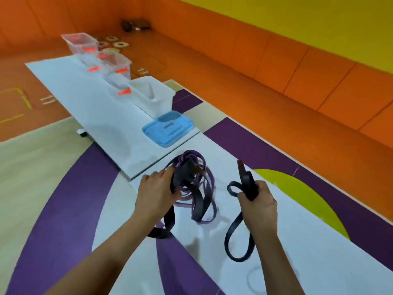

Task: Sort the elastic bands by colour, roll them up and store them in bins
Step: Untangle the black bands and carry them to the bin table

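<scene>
A tangled heap of purple and black elastic bands [198, 184] lies on the white table [297, 241] in front of me. My left hand [158, 189] grips a wide black band [180, 177] at the left side of the heap, and one end of that band trails down off the table edge. My right hand [258, 204] holds a separate black band [238, 239] lifted clear of the heap; its long loop hangs below my hand and a small loop sticks out to the left.
A second white table [85, 99] stretches away to the left. On it stand a blue lid [168, 128], a white bin [152, 93] and several clear bins with orange labels [116, 67]. Orange padded walls rise beyond.
</scene>
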Demonstrator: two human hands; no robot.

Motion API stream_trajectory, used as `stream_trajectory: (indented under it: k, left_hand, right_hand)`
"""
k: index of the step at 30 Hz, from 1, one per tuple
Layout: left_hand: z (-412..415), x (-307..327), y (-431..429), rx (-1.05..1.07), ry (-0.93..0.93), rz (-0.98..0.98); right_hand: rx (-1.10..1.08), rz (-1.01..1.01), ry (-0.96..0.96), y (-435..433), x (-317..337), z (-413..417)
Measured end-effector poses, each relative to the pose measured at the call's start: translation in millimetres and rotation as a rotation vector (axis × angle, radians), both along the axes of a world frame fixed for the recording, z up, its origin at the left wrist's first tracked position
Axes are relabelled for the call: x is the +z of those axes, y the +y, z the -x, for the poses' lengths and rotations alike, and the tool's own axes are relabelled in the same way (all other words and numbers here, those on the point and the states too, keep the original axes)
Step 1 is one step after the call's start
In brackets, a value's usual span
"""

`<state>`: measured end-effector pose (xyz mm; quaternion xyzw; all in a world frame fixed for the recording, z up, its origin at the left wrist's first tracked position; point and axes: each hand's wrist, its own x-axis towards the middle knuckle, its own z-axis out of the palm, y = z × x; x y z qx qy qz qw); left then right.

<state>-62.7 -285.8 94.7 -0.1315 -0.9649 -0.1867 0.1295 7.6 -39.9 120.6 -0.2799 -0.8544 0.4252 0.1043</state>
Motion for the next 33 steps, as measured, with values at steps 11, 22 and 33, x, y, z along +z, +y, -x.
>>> stream_trajectory:
  k: [11,22,33]
  left_hand:
    - [17.8,-0.3,-237.4,0.268,0.083,0.12]
    - [84.8,-10.2,-421.4,0.565,-0.032,0.239]
    - [208.9,-14.7,-565.4,0.745,-0.15,0.285]
  right_hand:
    - [0.489,-0.466,0.047,-228.0,-15.4,116.7]
    - [0.841,-0.605,0.151,-424.3,-35.9,265.2]
    - [1.015,-0.474,0.137,-590.4,-43.6,434.8]
